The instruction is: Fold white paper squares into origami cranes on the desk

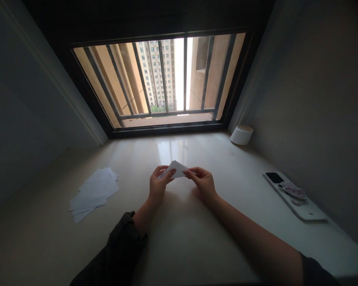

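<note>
A folded piece of white paper [178, 168] is held up between both hands, a little above the pale sill, its peak pointing away from me. My left hand [161, 180] pinches its left side, thumb on the near face. On the other side, my right hand [203, 180] grips the right corner between thumb and fingers. The fingers behind the paper are partly hidden. To the left, several loose white paper sheets [94, 194] lie in an overlapping, uneven pile, apart from my hands.
At the right, a white phone [295, 198] with a sticker or grip on its back lies by the wall. A white roll-shaped object [241, 135] stands in the far right corner. Ahead is a dark-framed barred window [170, 130]. The pale sill [173, 246] spreads beneath my arms.
</note>
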### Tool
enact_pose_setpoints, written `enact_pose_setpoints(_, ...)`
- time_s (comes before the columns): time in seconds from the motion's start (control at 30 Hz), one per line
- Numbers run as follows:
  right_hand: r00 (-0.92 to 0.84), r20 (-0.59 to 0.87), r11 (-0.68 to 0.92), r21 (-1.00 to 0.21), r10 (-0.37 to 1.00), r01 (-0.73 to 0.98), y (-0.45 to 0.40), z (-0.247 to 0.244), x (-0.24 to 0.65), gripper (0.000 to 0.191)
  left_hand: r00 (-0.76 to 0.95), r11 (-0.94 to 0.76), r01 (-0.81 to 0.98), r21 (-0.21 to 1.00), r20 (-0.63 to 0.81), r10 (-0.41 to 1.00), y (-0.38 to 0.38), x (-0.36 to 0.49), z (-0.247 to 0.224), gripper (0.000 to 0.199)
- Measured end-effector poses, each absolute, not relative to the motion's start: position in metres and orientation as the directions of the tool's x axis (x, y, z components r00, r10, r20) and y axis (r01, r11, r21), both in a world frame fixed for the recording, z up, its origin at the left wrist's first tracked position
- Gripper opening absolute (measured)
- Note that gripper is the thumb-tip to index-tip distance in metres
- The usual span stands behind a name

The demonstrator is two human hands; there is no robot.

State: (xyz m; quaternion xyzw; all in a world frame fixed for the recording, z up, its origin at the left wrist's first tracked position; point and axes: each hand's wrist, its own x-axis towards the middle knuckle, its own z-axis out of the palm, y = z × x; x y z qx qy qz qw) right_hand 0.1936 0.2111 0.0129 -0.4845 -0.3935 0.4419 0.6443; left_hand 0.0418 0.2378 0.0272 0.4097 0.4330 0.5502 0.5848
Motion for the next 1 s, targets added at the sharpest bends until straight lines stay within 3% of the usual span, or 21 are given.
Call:
enact_pose_setpoints(0.17,0.289,0.109,0.170,-0.966,0.951,-0.195,0.2079,0.0145,0.1911,0.032,-0.006,0.054,-0.237,0.970,-0.057,0.998,0.2353,0.0411,0.0311,0.055)
enact_pose_setpoints(0.5,0.284,0.083,0.152,-0.961,0.955,-0.229,0.2079,0.0118,0.1904,0.038,-0.058,-0.051,-0.166,0.985,0.042,0.997,0.2370,0.0385,0.0287,0.030)
enact_pose_setpoints(0.73,0.277,0.075,0.139,-0.965,0.958,-0.221,0.2071,0.0091,0.1909,0.036,-0.056,-0.120,-0.069,0.990,0.117,0.992,0.2347,0.0372,0.0264,0.041)
enact_pose_setpoints(1.0,0.295,0.074,0.138,-0.970,0.953,-0.201,0.2060,0.0111,0.1923,0.037,-0.098,-0.147,-0.069,0.987,0.140,0.985,0.2322,0.0401,0.0298,0.034)
